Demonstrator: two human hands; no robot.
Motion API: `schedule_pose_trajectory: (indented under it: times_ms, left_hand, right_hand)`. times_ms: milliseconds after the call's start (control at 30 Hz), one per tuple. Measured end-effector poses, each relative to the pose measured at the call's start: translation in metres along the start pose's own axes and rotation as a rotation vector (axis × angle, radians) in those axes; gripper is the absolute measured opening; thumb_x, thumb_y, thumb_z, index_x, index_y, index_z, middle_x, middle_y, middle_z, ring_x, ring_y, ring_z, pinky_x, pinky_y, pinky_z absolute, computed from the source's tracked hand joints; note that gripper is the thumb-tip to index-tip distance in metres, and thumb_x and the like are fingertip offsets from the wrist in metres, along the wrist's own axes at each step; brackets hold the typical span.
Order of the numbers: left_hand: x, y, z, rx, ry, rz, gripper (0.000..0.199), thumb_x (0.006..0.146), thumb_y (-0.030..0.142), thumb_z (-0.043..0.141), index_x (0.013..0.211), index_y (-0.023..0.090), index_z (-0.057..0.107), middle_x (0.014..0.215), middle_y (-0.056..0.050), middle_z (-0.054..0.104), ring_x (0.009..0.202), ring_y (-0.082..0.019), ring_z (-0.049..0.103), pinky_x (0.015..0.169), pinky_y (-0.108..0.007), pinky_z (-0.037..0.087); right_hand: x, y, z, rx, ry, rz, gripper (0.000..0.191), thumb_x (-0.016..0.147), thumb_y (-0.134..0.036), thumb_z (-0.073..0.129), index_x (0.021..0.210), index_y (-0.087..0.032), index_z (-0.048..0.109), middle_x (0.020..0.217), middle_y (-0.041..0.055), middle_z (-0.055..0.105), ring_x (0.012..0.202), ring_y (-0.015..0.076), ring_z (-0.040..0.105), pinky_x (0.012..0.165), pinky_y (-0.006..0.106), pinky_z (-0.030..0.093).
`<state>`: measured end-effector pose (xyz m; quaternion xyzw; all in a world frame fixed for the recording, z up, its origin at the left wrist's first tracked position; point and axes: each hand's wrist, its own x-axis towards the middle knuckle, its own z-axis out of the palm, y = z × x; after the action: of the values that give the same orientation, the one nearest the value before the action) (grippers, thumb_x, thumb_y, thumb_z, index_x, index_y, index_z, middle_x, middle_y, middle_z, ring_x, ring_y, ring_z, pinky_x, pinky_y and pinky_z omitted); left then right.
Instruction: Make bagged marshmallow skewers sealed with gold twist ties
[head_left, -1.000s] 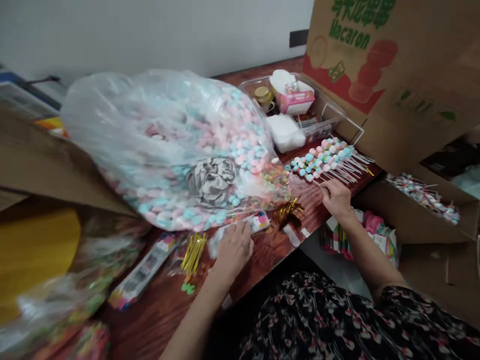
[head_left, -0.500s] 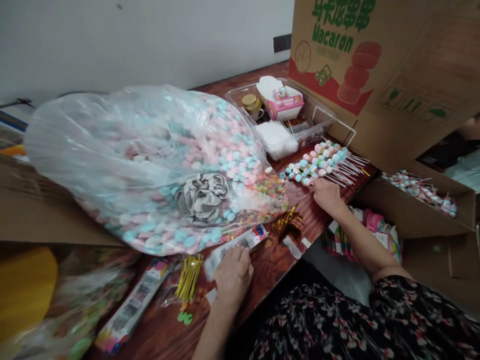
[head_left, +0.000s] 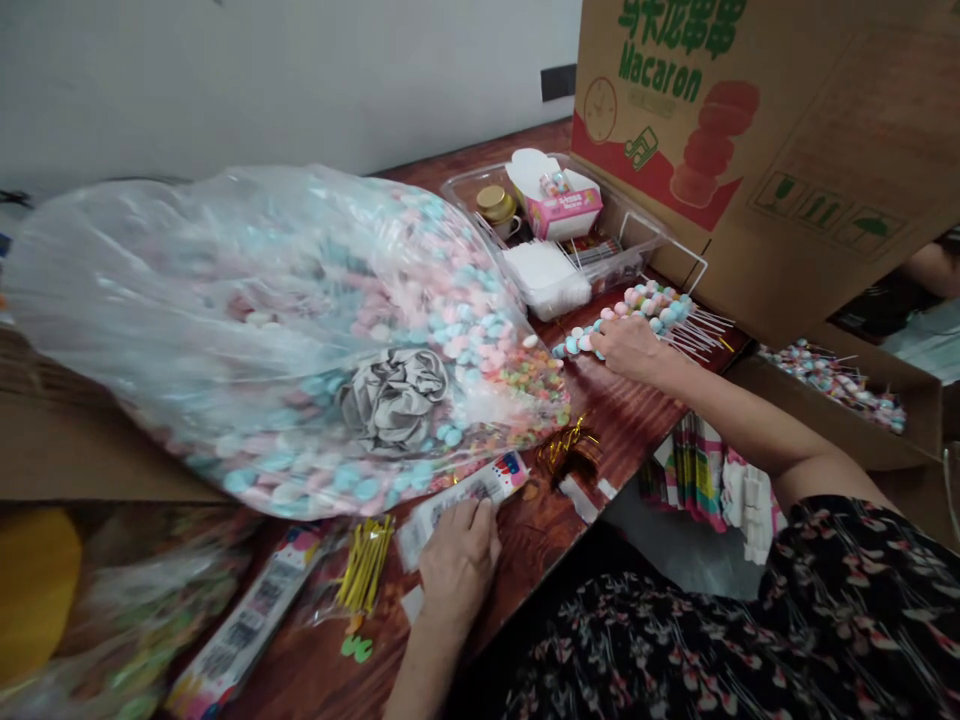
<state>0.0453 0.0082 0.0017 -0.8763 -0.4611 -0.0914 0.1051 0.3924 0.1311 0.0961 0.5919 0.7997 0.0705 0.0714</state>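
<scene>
While your right hand [head_left: 628, 348] rests on the row of pastel candy skewers [head_left: 637, 312], fingers together over the candy end, your left hand [head_left: 459, 560] lies nearly flat on a clear printed sleeve [head_left: 457, 525] near the desk's [head_left: 637, 420] front edge. Can't tell if either hand is actually clamped; no clear pinch shows.

Skewers lie on the desk, white sticks fanned out to the right, candy ends just beside the big clear bag of pink, blue and white candies [head_left: 277, 340]. That bag takes up most of the left side, with its grey gathered knot [head_left: 394, 400] facing you and a patch of multicoloured bits at the end nearest the skewers.

Around your left hand: a bundle of gold twist ties [head_left: 365, 565] in a clear pouch, a small green cutout [head_left: 356, 648], and a printed packet [head_left: 244, 635]. Loose gold ties [head_left: 571, 450] sit between your hands.

Up the desk, a clear plastic tray [head_left: 465, 190] holds a gold-lidded jar [head_left: 495, 205], a pink box [head_left: 562, 212] and a white stack [head_left: 546, 280]. Above it stands a Macaron carton [head_left: 712, 130]. More skewers [head_left: 832, 385] lie in an open carton on the right. Printed bags [head_left: 694, 480] sit below the desk edge.
</scene>
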Motion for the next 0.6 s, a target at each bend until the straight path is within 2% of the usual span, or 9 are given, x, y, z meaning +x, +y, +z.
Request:
schedule_pose_trajectory:
  times_ms: [100, 233, 600]
  left_hand:
    - [0.000, -0.002, 0.000, -0.021, 0.022, -0.002, 0.012, 0.091, 0.020, 0.053, 0.090, 0.019, 0.065, 0.083, -0.006, 0.065, 0.080, -0.020, 0.058, 0.068, -0.029, 0.041]
    - [0.003, -0.001, -0.003, -0.010, -0.002, -0.030, 0.016, 0.092, 0.018, 0.049, 0.085, 0.019, 0.064, 0.080, -0.005, 0.064, 0.079, -0.020, 0.058, 0.068, -0.029, 0.040]
    - [0.006, 0.003, -0.002, -0.010, -0.034, -0.091, 0.020, 0.093, 0.023, 0.049, 0.082, 0.021, 0.064, 0.079, -0.005, 0.063, 0.074, -0.019, 0.056, 0.063, -0.029, 0.037]
  right_hand:
    - [0.003, -0.001, -0.002, -0.005, -0.014, -0.033, 0.034, 0.096, -0.020, 0.034, 0.109, -0.010, 0.064, 0.105, 0.0186, 0.066, 0.099, 0.0281, 0.055, 0.074, 0.035, 0.032]
    - [0.007, -0.002, -0.007, -0.024, -0.019, -0.063, 0.032, 0.095, -0.020, 0.037, 0.107, -0.010, 0.065, 0.103, 0.0187, 0.067, 0.094, 0.0266, 0.058, 0.076, 0.036, 0.033]
    - [0.025, -0.009, -0.019, -0.074, -0.036, -0.146, 0.030, 0.094, -0.016, 0.039, 0.101, -0.011, 0.067, 0.100, 0.0168, 0.069, 0.088, 0.0246, 0.064, 0.068, 0.032, 0.036]
